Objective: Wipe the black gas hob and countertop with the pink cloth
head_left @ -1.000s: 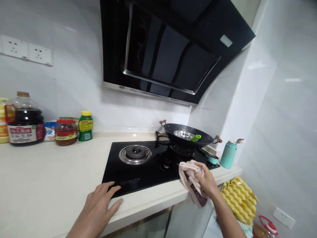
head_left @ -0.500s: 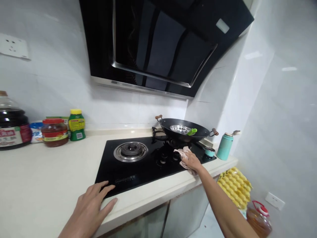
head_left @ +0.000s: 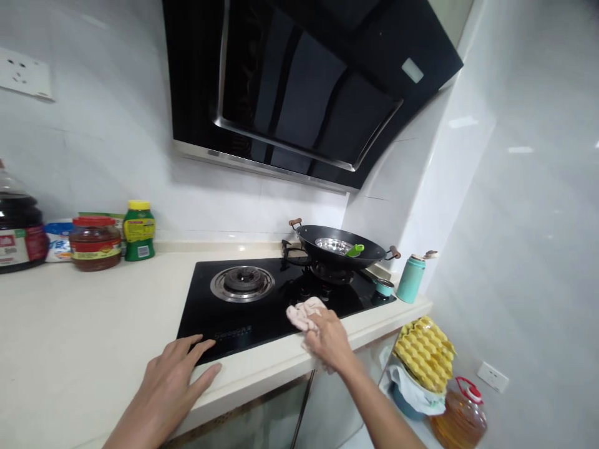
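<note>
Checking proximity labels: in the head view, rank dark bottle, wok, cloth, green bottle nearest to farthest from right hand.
From the right hand:
1. Cloth: in its grip.
2. Wok: ahead, slightly right.
3. Green bottle: well left.
4. Dark bottle: farthest left.

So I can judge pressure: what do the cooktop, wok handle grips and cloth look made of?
Cooktop: probably glass, glossy black with mirror-like reflections.
Wok handle grips: likely wood, dull brown; grain too small to confirm.
Cloth: soft fabric, pale pink, matt, bunching in the right hand; fibre unclear.
</note>
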Tool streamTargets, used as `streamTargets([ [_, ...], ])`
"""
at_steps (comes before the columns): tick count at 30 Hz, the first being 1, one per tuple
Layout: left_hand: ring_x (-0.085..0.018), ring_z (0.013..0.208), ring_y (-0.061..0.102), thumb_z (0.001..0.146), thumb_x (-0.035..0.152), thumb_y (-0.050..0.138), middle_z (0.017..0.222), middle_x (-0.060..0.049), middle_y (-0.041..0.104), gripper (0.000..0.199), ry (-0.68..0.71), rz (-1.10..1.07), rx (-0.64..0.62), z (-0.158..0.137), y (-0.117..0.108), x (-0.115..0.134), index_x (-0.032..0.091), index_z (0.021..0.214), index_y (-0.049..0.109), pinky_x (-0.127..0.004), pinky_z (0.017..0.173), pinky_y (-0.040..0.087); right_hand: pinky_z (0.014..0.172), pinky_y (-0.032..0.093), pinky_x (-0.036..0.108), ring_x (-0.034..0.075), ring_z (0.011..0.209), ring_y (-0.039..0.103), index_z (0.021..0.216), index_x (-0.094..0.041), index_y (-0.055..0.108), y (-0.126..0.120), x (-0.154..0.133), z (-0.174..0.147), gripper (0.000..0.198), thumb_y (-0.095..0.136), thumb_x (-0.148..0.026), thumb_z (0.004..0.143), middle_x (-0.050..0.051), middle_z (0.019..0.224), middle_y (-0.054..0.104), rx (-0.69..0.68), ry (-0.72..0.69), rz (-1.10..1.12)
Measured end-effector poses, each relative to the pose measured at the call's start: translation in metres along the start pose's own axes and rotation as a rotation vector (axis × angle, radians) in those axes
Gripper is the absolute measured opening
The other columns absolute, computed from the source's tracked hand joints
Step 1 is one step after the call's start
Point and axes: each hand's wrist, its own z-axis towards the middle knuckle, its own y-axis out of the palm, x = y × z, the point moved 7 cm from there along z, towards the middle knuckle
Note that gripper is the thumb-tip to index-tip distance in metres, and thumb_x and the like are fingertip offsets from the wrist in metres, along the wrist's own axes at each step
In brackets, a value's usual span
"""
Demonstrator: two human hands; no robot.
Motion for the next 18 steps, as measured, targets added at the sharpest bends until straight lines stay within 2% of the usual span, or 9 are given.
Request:
streamTargets([
  [5, -0.035, 0.128, 0.053, 0.089, 0.059, 0.051, 0.136, -0.011, 0.063, 0.054, -0.002, -0.023, 0.003, -0.002, -0.001, -0.001, 0.027, 0.130, 0.065, -0.049, 0.100, 0.044, 0.097, 0.041, 0.036, 0.025, 0.110, 0.052, 0.111, -0.028, 0.069, 0.015, -0.100, -0.002, 0.037, 0.062, -0.023, 0.075, 0.003, 0.123, 0.063, -0.024, -0.176, 0.246],
  [9, -0.034, 0.127, 0.054, 0.086, 0.062, 0.056, 0.138, -0.011, 0.062, 0.066, -0.003, -0.054, -0.008, -0.002, -0.001, -0.002, 0.024, 0.141, 0.055, -0.048, 0.103, 0.042, 0.096, 0.040, 0.038, 0.025, 0.110, 0.052, 0.104, -0.026, 0.067, 0.022, -0.150, -0.005, 0.028, 0.061, -0.024, 0.077, 0.003, 0.120, 0.064, -0.038, -0.246, 0.389],
  [12, -0.034, 0.126, 0.055, 0.086, 0.063, 0.056, 0.140, -0.011, 0.061, 0.072, -0.004, -0.076, 0.011, -0.001, -0.003, -0.003, 0.024, 0.147, 0.049, -0.047, 0.102, 0.043, 0.097, 0.040, 0.038, 0.024, 0.108, 0.054, 0.106, -0.027, 0.067, 0.020, -0.165, -0.006, 0.031, 0.061, -0.021, 0.076, 0.002, 0.119, 0.066, -0.019, -0.248, 0.511],
  [14, -0.034, 0.127, 0.055, 0.086, 0.063, 0.056, 0.140, -0.010, 0.061, 0.074, -0.010, -0.089, 0.009, -0.001, -0.003, -0.004, 0.026, 0.150, 0.044, -0.046, 0.101, 0.044, 0.095, 0.041, 0.036, 0.022, 0.102, 0.057, 0.104, -0.027, 0.068, 0.019, -0.165, -0.004, 0.032, 0.059, -0.017, 0.075, 0.001, 0.112, 0.068, -0.026, -0.215, 0.629],
  [18, -0.035, 0.129, 0.053, 0.089, 0.064, 0.053, 0.148, -0.012, 0.054, 0.082, -0.042, -0.130, 0.008, -0.003, -0.005, -0.004, 0.024, 0.157, 0.030, -0.049, 0.103, 0.042, 0.078, 0.046, 0.029, 0.017, 0.084, 0.059, 0.098, -0.024, 0.066, 0.031, -0.145, 0.007, 0.024, 0.052, -0.020, 0.079, -0.002, 0.091, 0.067, -0.133, 0.000, 0.999],
])
